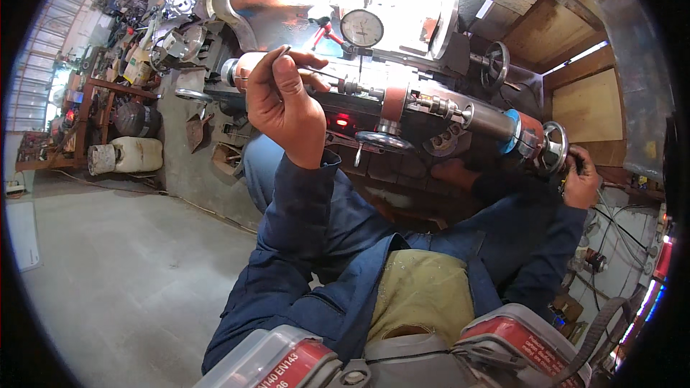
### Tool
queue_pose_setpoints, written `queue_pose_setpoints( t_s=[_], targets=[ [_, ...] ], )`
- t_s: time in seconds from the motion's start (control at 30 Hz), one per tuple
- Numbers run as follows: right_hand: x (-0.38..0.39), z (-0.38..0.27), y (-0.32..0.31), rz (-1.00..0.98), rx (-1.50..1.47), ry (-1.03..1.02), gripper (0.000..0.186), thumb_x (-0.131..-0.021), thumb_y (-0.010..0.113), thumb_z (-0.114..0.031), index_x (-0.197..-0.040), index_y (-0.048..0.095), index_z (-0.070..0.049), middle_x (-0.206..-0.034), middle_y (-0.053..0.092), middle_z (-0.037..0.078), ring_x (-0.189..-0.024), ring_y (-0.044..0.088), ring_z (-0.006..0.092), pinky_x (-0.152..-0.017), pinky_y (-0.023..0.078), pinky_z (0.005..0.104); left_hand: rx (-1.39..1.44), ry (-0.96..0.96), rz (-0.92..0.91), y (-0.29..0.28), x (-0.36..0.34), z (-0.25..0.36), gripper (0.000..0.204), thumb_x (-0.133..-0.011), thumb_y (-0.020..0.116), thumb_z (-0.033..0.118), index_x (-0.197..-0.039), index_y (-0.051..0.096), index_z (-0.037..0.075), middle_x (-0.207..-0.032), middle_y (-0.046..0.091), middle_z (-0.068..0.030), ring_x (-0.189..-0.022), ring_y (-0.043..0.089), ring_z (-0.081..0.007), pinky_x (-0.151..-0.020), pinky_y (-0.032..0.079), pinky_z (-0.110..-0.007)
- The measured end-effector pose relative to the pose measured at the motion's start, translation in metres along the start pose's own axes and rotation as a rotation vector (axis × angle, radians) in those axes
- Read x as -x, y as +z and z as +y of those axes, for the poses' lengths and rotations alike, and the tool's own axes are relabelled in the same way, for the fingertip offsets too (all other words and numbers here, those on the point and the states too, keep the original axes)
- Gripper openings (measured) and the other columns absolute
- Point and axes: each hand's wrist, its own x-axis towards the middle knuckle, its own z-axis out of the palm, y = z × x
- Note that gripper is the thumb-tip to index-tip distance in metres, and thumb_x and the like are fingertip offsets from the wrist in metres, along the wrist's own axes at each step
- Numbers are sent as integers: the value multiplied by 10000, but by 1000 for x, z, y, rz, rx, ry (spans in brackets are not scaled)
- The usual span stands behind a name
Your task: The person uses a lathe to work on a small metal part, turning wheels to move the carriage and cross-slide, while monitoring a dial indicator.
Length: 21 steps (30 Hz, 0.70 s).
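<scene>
A lathe-like machine (491, 122) stretches across in front of me, with a metal shaft (440, 106) along its axis. My left hand (291, 100) is raised at its left part, thumb and fingers pinched on a thin dark rod (286, 51). Just right of that hand stands a round dial gauge (361, 28) with a white face, its stem pointing down toward the shaft. At the machine's right end my right hand (581, 181) closes on the rim of a handwheel (555, 147); some of its fingers are hidden. A second handwheel (385, 141) with a crank handle faces me at the middle.
A third handwheel (496, 65) stands behind the shaft, and another (192, 94) is at the far left. A bright lamp glares over the back. Left are a pale gas cylinder (136, 156) and cluttered shelving. Cables (618, 226) hang by the right wall. Grey floor (144, 259) lies left.
</scene>
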Motion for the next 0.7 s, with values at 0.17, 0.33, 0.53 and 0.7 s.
queue_pose_setpoints(
  t_s=[0.17, 0.33, 0.53, 0.7],
  targets=[
    [-20, 6, 11, 28, 8, 23, 186, -893, 618, 28, -1069, 653, -19, -1023, 674, 59, -1011, 609, 158, -894, 467, 292, 82, -91, 2, 2, 1, -1, 181, -1008, 519, 174, -1067, 547, 5, -813, 600, -89, -638, 580, -154, -478, 469, -249],
    [-34, -14, 21, -74, 111, 38, 251, -970, 556, -138, -1183, 636, -31, -1076, 664, 85, -1030, 602, 177, -913, 453, 301, 136, -177, -20, 0, 1, -6, 169, -1005, 535, 201, -1038, 555, 36, -765, 531, -34, -626, 514, -127, -495, 436, -250],
    [-23, -58, 51, 8, 351, -55, 413, -992, 465, -313, -1276, 591, -41, -1152, 601, 169, -1098, 536, 308, -996, 381, 393, 183, -273, -62, 8, 6, -13, 173, -1003, 547, 213, -968, 564, 45, -727, 483, 4, -608, 448, -84, -515, 376, -226],
    [-6, -56, 62, 233, 457, -227, 392, -967, 474, -264, -1258, 596, -31, -1126, 593, 206, -1097, 506, 370, -988, 367, 458, 201, -253, -84, 15, 9, -16, 182, -1011, 534, 216, -938, 547, 50, -695, 440, 21, -590, 382, -68, -530, 330, -221]
  ],
)
